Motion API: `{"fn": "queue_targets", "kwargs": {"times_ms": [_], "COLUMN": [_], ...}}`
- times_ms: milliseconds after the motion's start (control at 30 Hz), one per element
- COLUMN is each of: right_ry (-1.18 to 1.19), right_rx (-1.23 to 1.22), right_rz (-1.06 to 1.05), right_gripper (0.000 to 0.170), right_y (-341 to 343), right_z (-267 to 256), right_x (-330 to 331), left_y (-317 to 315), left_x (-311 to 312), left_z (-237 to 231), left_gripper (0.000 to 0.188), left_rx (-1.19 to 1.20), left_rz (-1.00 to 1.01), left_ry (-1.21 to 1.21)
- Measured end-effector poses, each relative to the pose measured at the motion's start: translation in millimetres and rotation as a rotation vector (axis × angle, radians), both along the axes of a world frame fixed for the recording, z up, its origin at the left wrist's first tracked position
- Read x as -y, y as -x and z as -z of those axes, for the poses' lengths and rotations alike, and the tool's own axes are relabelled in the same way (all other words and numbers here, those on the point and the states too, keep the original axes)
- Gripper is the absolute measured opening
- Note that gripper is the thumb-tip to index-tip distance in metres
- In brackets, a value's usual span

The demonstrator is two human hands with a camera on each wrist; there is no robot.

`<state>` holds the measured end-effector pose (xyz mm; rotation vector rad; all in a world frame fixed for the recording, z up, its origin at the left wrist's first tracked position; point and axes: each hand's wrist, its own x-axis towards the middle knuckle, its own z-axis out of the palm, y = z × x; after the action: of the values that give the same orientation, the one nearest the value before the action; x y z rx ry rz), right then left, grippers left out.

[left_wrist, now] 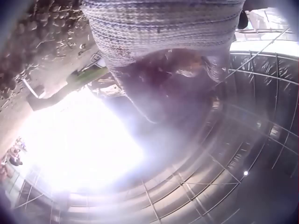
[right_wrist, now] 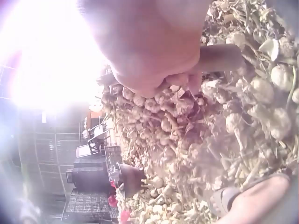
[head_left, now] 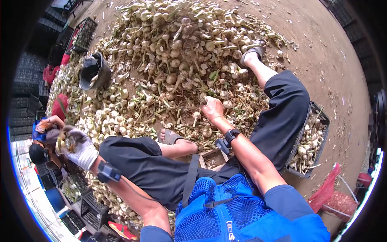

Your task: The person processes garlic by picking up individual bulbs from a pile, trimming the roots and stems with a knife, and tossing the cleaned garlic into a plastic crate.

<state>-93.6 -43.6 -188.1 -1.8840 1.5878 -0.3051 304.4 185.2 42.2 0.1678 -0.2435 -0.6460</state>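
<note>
Many garlic bulbs [head_left: 173, 50] with stems lie heaped on the floor at the far centre, spreading nearer as a looser scatter of bulbs, cut stems and dry leaf scraps. The bare right hand [head_left: 214, 109] reaches down into that litter at the near edge of the heap, its fingers bent in among the bulbs; I cannot tell whether they pinch one. One loose bulb [head_left: 227, 104] lies just right of it. The left hand [head_left: 82, 152], in a pale knitted glove, is raised at the left above the left knee; blur hides its fingers, so their state and any hold cannot be told.

A black bucket [head_left: 103, 74] lies tipped at the far left. On the right, beside the person's leg, a black crate [head_left: 308, 174] holds more garlic, with a red mesh sack [head_left: 325, 189] nearer. Another person [head_left: 51, 135] bends at the left.
</note>
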Motion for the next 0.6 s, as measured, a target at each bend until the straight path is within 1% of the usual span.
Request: {"fn": "queue_targets", "kwargs": {"times_ms": [33,67,100,167,200,267,333,367,400,433,467,500,567,600], "right_ry": [-0.003,0.024,0.047,0.019,-0.030,-0.109,-0.121,-0.124,-0.145,-0.155,-0.134,-0.108,-0.135,-0.174], "right_rx": [-0.015,-0.109,-0.202,-0.243,-0.302,-0.386,-0.409,-0.417,-0.453,-0.467,-0.510,-0.550,-0.550,-0.534], "right_rz": [-0.020,-0.112,-0.206,-0.214,-0.222,-0.229,-0.279,-0.326,-0.344,-0.355,-0.344,-0.332,-0.310,-0.284], "right_gripper": [0.027,0.026,0.025,0.025,0.026,0.026,0.028,0.029,0.023,0.023,0.021,0.020,0.018,0.018], "right_y": [-5.3,-11.1,-17.0,-29.4,-34.2,-43.7,-50.4,-53.4,-56.7,-58.8,-61.6,-63.6,-60.1,-56.9], "right_z": [8.6,18.8,30.8,55.6,64.7,69.3,81.9,89.0,96.1,104.6,111.4,117.6,125.8,123.8], "right_x": [-1.6,-5.2,-11.2,-20.0,-23.2,-29.5,-35.3,-38.3,-40.6,-43.4,-44.6,-44.7,-44.1,-41.9], "left_y": [25.9,53.0,63.5,84.4,95.0,102.9,104.6,106.1,107.4,109.0,111.5,113.7,112.7,111.9], "left_x": [9.3,19.3,24.3,34.8,40.0,45.1,44.5,45.0,45.4,45.6,47.9,51.4,53.2,53.3], "left_z": [-6.5,-13.8,-15.0,-17.7,-15.7,-11.8,-11.3,-12.5,-12.4,-11.9,-11.5,-11.6,-11.2,-11.4], "left_gripper": [0.066,0.064,0.061,0.056,0.057,0.059,0.062,0.060,0.059,0.057,0.057,0.057,0.057,0.058], "left_rx": [0.146,0.302,0.391,0.545,0.603,0.649,0.627,0.606,0.595,0.584,0.568,0.605,0.637,0.647], "left_rz": [0.058,0.105,-0.016,-0.248,-0.245,-0.233,-0.229,-0.210,-0.204,-0.198,-0.200,-0.221,-0.246,-0.227], "left_ry": [-0.072,-0.139,-0.284,-0.620,-0.669,-0.729,-0.877,-0.818,-0.842,-0.867,-0.878,-0.923,-0.971,-0.982]}}
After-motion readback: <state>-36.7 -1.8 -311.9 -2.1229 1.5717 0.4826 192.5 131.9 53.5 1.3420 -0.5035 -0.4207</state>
